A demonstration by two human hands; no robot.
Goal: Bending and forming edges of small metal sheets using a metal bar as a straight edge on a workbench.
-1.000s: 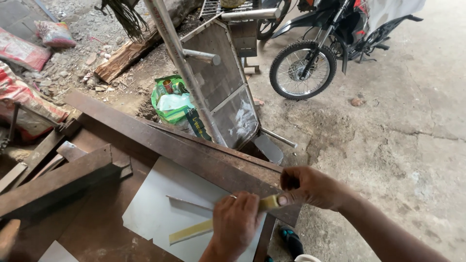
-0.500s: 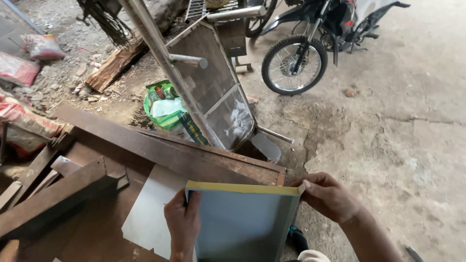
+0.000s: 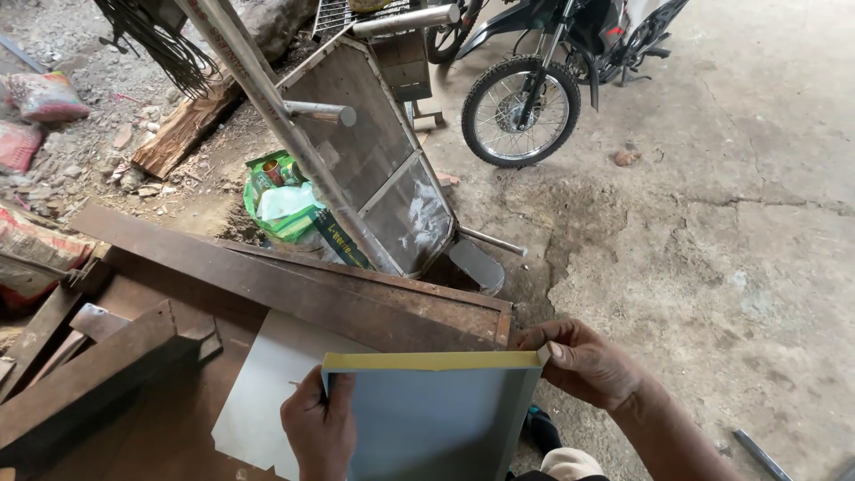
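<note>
Both hands clamped on grey-blue sheet-metal tray with folded yellowish far edge: left hand gripping left side, right hand pinching far right corner. Held up over flat grey sheet on rusty steel counter. Far edge folded already.

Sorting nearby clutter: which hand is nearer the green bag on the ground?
Left. The left hand grips the tray's left edge, below the green bag; the right hand holds its right corner, farther off.
</note>
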